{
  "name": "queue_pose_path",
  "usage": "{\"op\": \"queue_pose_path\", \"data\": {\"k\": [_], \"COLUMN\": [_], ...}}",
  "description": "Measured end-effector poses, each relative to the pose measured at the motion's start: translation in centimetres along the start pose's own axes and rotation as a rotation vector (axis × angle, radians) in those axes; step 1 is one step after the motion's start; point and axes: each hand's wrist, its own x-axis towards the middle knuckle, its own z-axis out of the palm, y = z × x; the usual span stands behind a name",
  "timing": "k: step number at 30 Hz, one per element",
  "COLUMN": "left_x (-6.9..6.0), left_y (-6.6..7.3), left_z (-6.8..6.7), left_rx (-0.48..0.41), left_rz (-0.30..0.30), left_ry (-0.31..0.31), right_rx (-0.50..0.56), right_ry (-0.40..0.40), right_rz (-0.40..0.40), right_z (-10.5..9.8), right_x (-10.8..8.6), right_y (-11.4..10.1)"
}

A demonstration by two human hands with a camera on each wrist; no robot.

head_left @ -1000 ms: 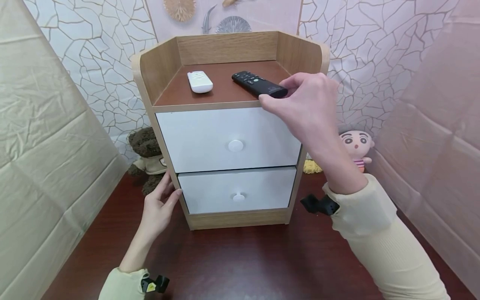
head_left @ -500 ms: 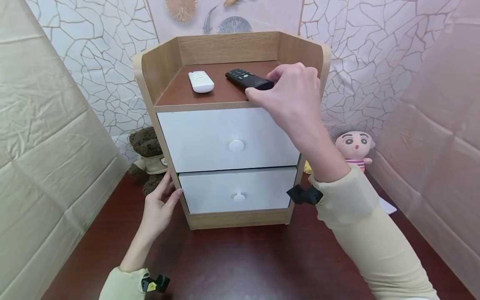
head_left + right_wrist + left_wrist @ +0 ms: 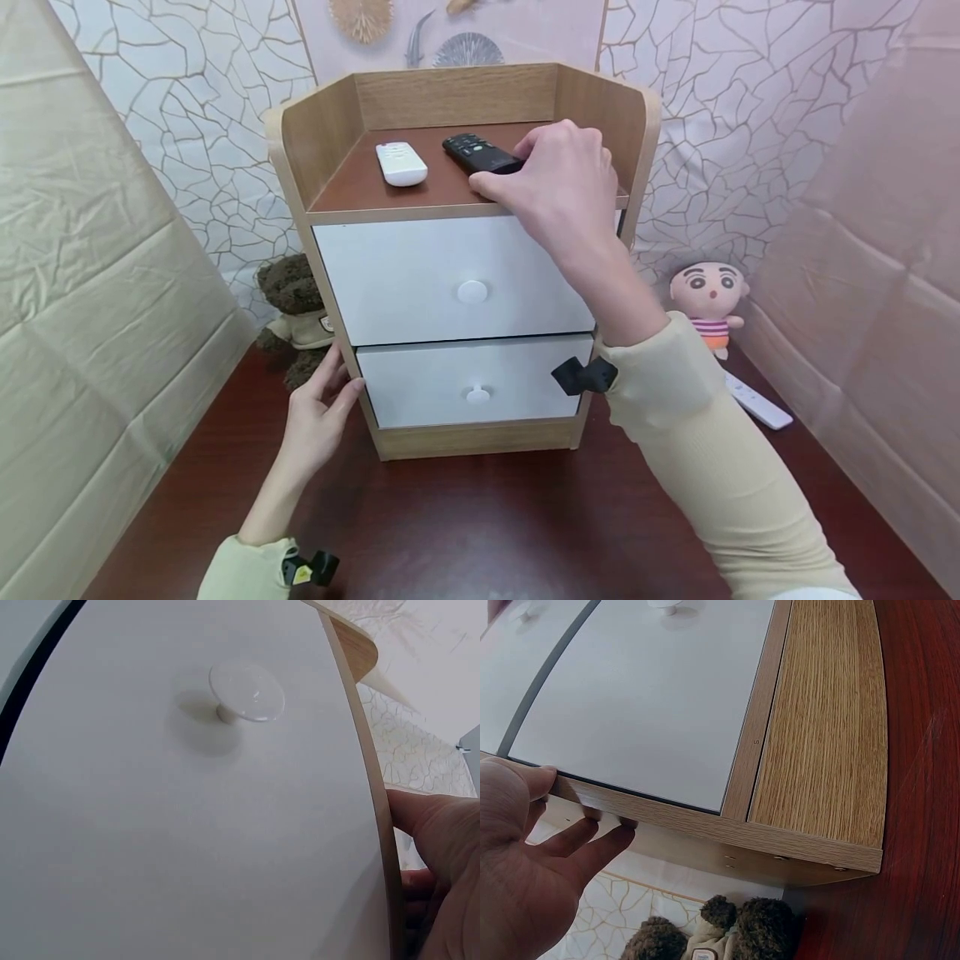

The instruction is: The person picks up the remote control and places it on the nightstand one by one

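Note:
A wooden cabinet (image 3: 480, 437) with two white drawers stands on the table. My right hand (image 3: 566, 187) pinches the near end of a black remote control (image 3: 482, 154) over the cabinet's brown top. I cannot tell whether the remote touches that surface. To its left lies a white remote control (image 3: 401, 164). Low on the left side, my left hand (image 3: 318, 417) touches the cabinet; its thumb rests on the front edge and its fingers extend along the side panel (image 3: 697, 841). In the right wrist view, part of the right hand (image 3: 454, 855) shows beyond the cabinet's top edge.
Wooden guard panels (image 3: 453, 96) edge the top's back and sides. A brown plush bear (image 3: 292, 292) sits behind the cabinet's left side. At the right are a plush doll (image 3: 708, 296) and another white remote control (image 3: 757, 402), partly behind the sleeve. Both drawers are closed.
My right hand has moved left and slightly back over the cabinet top with the black remote control. The sleeve has uncovered the white remote on the table. My left hand stays put.

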Motion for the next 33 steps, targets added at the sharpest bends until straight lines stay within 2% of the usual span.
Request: {"op": "queue_pose_path", "data": {"k": [10, 23, 33], "left_x": [0.0, 0.0, 0.0], "left_y": [-0.2, 0.0, 0.0], "left_z": [0.1, 0.0, 0.1], "left_rx": [0.016, -0.006, -0.004], "left_rz": [0.005, 0.018, 0.014], "left_ry": [0.000, 0.003, 0.013], "right_rx": [-0.041, -0.083, -0.025], "right_ry": [-0.038, -0.074, -0.084], "right_rz": [0.008, 0.017, -0.028], "right_z": [0.9, 1.6, 1.5], "right_x": [0.5, 1.4, 1.7], "right_y": [-1.4, -3.0, -3.2]}}
